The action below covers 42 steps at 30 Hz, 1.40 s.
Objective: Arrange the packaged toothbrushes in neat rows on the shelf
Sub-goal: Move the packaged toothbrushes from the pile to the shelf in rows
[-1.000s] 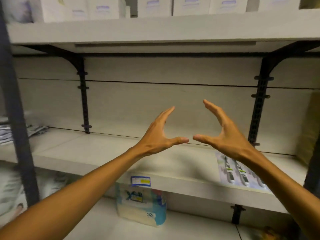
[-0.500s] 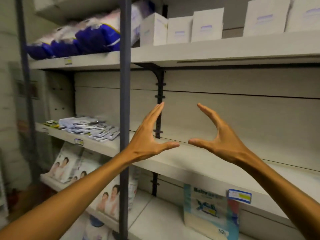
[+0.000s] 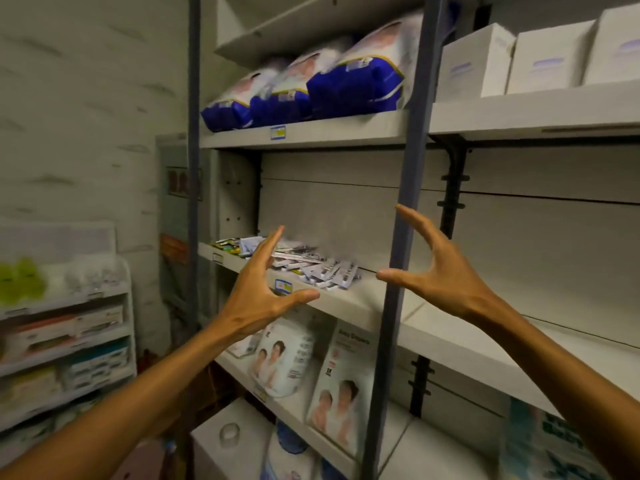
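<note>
We see both bare hands raised in front of a light grey metal shelf (image 3: 363,299), palms turned toward each other, and neither one holds anything. The left hand (image 3: 263,296) has its fingers straight and close together, pointing up and to the right, with the thumb stretched out to the right. The right hand (image 3: 440,271) is also released, the fingers only a little bent at the tips, and its thumb points left toward the other thumb, with a gap between them.

The loose heap of packaged toothbrushes in white and clear plastic packs (image 3: 311,268) lies on the left part of this shelf, near its front edge. In the picture the heap sits behind the left fingers (image 3: 273,242), which cover a part of it, and well to the left of the right fingers (image 3: 412,220) (a dark blue-grey vertical post (image 3: 401,237) stands between that hand and the heap). We cannot tell whether the left fingertips touch the packs. The packs lie crossed at many angles, not in rows.

On the shelf above rest three blue and white soft plastic bags (image 3: 311,88), and to their right some white cardboard boxes (image 3: 547,60). Below the toothbrush shelf stand white packs with printed pictures (image 3: 311,362)
</note>
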Each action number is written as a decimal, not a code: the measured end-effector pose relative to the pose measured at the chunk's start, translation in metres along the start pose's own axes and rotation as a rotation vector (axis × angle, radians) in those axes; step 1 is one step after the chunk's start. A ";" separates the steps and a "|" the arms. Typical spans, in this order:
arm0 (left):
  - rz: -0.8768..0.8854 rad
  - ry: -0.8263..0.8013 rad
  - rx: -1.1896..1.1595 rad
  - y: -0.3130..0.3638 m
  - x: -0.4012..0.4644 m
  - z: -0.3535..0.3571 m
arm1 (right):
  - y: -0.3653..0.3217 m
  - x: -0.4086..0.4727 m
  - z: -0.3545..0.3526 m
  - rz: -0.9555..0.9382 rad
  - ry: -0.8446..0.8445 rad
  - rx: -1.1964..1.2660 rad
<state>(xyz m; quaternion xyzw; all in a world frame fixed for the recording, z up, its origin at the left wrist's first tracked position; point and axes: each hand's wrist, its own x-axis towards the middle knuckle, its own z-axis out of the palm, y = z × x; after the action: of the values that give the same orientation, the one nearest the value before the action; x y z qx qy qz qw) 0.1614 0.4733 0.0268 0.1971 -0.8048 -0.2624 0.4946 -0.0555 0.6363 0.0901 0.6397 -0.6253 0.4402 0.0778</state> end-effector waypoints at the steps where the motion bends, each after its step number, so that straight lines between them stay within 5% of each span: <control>1: -0.007 0.008 0.010 -0.008 0.000 -0.010 | -0.002 0.007 0.010 -0.006 -0.004 0.011; 12: -0.048 0.024 0.071 -0.099 0.050 -0.062 | 0.019 0.093 0.104 0.003 0.011 0.076; 30: -0.126 -0.119 0.170 -0.244 0.237 -0.013 | 0.102 0.198 0.152 0.090 0.140 0.019; 42: -0.123 -0.555 0.556 -0.328 0.319 0.043 | 0.116 0.205 0.168 0.163 0.134 -0.088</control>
<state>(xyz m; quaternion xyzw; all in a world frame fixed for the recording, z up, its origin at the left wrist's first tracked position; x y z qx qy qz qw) 0.0035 0.0414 0.0293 0.2932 -0.9349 -0.1069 0.1693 -0.1123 0.3530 0.0725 0.5519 -0.6872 0.4590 0.1114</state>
